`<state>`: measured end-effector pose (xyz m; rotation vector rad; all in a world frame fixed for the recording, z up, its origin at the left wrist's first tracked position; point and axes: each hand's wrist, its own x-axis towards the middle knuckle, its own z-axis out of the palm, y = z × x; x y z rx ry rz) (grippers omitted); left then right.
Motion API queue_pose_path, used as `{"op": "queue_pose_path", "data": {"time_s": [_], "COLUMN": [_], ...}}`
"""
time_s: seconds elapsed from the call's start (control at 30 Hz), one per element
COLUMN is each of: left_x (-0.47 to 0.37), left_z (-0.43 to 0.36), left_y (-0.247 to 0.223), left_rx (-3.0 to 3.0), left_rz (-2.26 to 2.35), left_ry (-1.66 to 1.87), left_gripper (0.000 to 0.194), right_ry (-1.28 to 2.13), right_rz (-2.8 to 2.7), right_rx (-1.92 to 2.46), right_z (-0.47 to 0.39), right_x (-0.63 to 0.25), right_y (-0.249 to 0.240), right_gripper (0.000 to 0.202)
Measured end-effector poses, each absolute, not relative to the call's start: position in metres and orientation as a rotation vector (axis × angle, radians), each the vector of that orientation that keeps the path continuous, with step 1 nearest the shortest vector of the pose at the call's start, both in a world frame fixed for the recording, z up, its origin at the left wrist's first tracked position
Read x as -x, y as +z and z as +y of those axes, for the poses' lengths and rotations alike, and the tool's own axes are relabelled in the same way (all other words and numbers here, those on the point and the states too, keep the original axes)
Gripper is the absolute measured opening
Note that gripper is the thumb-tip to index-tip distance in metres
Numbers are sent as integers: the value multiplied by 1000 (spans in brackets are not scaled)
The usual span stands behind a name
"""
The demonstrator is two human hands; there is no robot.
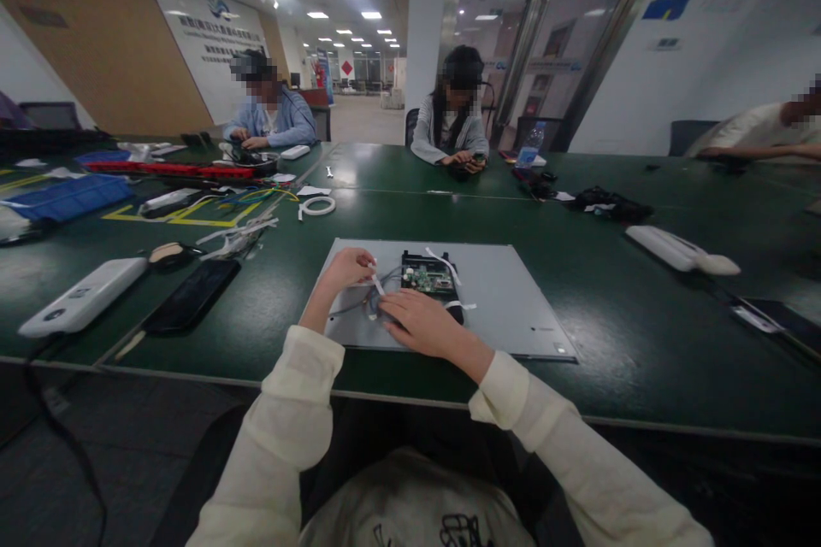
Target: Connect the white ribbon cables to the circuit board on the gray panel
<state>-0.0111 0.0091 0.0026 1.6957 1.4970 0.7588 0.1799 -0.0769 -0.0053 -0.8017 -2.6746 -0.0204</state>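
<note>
A flat grey panel (500, 291) lies on the green table in front of me. On its middle sits a black bracket with a green circuit board (428, 277), with white tape strips (463, 306) stuck around it. My left hand (350, 268) pinches the upper end of a narrow white tape strip (378, 282), left of the board. My right hand (420, 320) rests low over the panel, its fingers near the strip's lower end and a bundle of grey cable (370, 302). Whether those fingertips grip anything is hidden.
Left are a white power bank (86, 297), a black phone (192, 297), a blue tray (70, 197) and loose cables. A white coiled cable (317, 206) lies beyond the panel. Right is a white device (673, 249). Other people sit across the table and at far right.
</note>
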Motion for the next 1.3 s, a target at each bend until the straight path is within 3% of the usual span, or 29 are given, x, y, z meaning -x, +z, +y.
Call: {"op": "queue_pose_path", "data": {"time_s": [0.2, 0.63, 0.83, 0.97, 1.3], "left_x": [10, 9, 11, 7, -6], "left_z": [10, 12, 6, -9, -38], "left_y": [1, -7, -2, 7, -4], "left_rx": [-2164, -2461, -2535, -2534, -2459], "left_rz": [1506, 1414, 1494, 1476, 1530], "left_ry": [814, 652, 742, 835, 709], "left_gripper": [16, 18, 26, 18, 17], "right_ry": [-36, -46, -32, -36, -64], "right_rz": [-2686, -2674, -2680, -2680, -2680], "right_rx": [815, 828, 826, 825, 813], "right_z": [-78, -79, -79, -79, -82], "right_x": [-180, -180, -179, -179, -179], "right_y": [-5, -9, -6, -6, -5], "right_gripper": [32, 35, 33, 33, 24]}}
